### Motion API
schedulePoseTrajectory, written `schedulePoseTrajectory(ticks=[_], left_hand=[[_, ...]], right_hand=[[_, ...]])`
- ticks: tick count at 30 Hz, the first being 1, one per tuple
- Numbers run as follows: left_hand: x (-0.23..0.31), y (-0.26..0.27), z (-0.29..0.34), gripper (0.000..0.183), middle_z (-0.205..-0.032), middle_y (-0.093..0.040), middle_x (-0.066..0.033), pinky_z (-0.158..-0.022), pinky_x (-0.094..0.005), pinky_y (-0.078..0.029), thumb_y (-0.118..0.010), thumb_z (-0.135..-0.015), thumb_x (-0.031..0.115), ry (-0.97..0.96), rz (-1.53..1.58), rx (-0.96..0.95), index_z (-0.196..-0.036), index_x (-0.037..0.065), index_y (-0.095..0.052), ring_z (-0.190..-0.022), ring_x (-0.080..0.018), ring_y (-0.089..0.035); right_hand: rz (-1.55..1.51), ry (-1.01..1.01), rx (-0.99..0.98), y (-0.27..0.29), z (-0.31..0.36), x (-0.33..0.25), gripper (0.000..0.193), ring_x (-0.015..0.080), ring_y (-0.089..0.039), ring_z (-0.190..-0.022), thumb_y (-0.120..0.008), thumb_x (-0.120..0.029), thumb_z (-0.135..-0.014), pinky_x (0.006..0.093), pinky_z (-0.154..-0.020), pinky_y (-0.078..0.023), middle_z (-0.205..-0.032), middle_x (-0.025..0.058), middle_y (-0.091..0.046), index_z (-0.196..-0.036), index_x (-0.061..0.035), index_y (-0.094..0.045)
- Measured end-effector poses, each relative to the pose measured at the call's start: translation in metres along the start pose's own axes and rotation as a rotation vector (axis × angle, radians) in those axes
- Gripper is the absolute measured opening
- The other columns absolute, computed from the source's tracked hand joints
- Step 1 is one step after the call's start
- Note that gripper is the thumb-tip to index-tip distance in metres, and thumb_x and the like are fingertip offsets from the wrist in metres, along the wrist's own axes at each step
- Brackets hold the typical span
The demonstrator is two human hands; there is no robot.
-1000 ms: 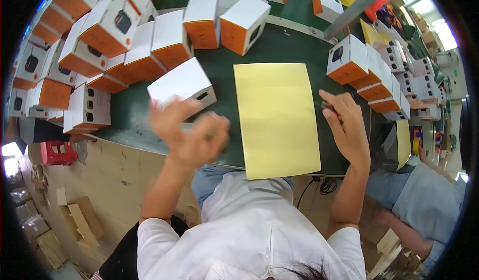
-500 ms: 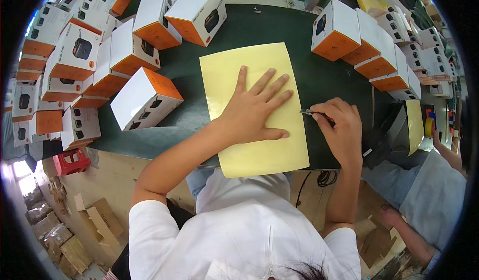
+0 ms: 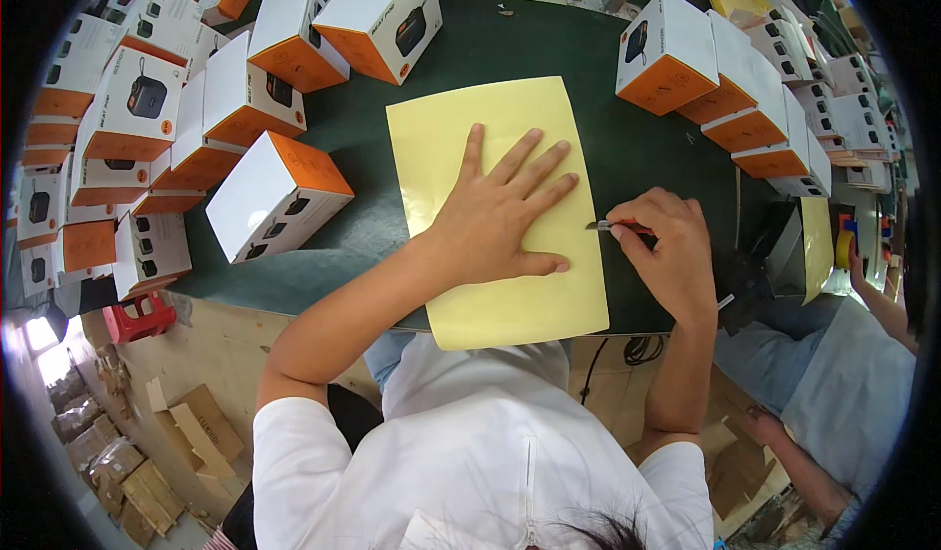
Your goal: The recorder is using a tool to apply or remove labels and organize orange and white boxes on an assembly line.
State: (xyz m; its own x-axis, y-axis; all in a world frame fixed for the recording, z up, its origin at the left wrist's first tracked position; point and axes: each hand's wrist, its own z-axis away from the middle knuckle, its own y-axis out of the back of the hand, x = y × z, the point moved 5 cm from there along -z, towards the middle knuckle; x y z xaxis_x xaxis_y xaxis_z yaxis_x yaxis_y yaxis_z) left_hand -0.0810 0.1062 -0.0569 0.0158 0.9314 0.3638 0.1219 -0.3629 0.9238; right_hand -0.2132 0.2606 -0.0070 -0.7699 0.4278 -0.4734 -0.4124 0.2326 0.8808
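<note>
A glossy yellow sheet (image 3: 534,310) lies on the dark green table (image 3: 510,45), its lower end reaching past the near edge. My left hand (image 3: 505,207) rests flat on the sheet with fingers spread. In my right hand (image 3: 671,246) is a utility knife (image 3: 619,226), gripped between thumb and fingers. Its blade points left, with the tip at the sheet's right edge; whether it touches the paper I cannot tell.
White and orange boxes (image 3: 279,197) stand stacked at the left, and another row of boxes (image 3: 667,55) is at the right. A dark object (image 3: 750,290) sits beside more yellow sheets (image 3: 816,246). Another person (image 3: 853,383) is at the right; a red stool (image 3: 139,317) stands on the floor.
The knife in my right hand has shifted slightly, its blade tip now over the sheet's right edge. My left hand stays flat on the sheet. The view has tilted a little.
</note>
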Motion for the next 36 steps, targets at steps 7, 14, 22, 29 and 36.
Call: schedulePoseTrajectory(ticks=[7, 14, 22, 29, 36], left_hand=[[0.0, 0.0, 0.0, 0.093, -0.167, -0.035, -0.0105, -0.12, -0.0749, -0.006, -0.068, -0.081, 0.074, 0.006, -0.007, -0.015, -0.152, 0.016, -0.051, -0.157, -0.0345, -0.024], [0.0, 0.001, 0.0, 0.094, -0.167, -0.035, -0.0106, -0.12, -0.0747, -0.006, -0.068, -0.081, 0.075, 0.0, -0.01, -0.006, -0.152, 0.017, -0.051, -0.157, -0.0345, -0.024], [0.0, 0.001, 0.0, 0.094, -0.167, -0.035, -0.0104, -0.121, -0.0743, -0.004, -0.069, -0.08, 0.075, 0.011, 0.005, -0.019, -0.152, 0.017, -0.051, -0.158, -0.0344, -0.024], [0.001, 0.0, 0.0, 0.093, -0.167, -0.035, -0.01, -0.12, -0.0757, -0.003, -0.069, -0.079, 0.074, 0.021, 0.016, -0.011, -0.151, 0.018, -0.052, -0.158, -0.0339, -0.024], [0.001, -0.002, -0.004, 0.095, -0.167, -0.034, -0.01, -0.117, -0.0791, -0.003, -0.066, -0.079, 0.077, 0.009, -0.022, -0.003, -0.151, 0.017, -0.053, -0.158, -0.0336, -0.023]], right_hand=[[0.011, -0.021, 0.078, 0.003, 0.0, 0.0, 0.009, 0.0227, -0.064, -0.086, -0.076, -0.009, -0.084, 0.0386, -0.084, -0.042, -0.087, 0.0017, -0.068, -0.093, -0.0128, -0.076], [0.033, -0.027, 0.063, 0.002, -0.001, 0.0, 0.009, 0.0231, -0.064, -0.086, -0.076, -0.01, -0.085, 0.0384, -0.085, -0.042, -0.088, 0.0023, -0.068, -0.093, -0.0133, -0.076], [0.053, -0.035, 0.038, -0.001, -0.003, -0.004, 0.011, 0.023, -0.064, -0.089, -0.079, -0.021, -0.085, 0.0396, -0.087, -0.042, -0.088, 0.003, -0.068, -0.092, -0.013, -0.076], [0.237, -0.018, 0.1, -0.01, -0.005, -0.009, 0.02, 0.0228, -0.062, -0.087, -0.081, -0.031, -0.081, 0.0413, -0.089, -0.039, -0.082, 0.0017, -0.063, -0.083, -0.0139, -0.072], [0.162, 0.012, 0.218, 0.004, 0.002, -0.013, 0.022, 0.0221, -0.061, -0.082, -0.086, -0.026, -0.073, 0.0401, -0.085, -0.038, -0.079, -0.0004, -0.061, -0.079, -0.0143, -0.068]])
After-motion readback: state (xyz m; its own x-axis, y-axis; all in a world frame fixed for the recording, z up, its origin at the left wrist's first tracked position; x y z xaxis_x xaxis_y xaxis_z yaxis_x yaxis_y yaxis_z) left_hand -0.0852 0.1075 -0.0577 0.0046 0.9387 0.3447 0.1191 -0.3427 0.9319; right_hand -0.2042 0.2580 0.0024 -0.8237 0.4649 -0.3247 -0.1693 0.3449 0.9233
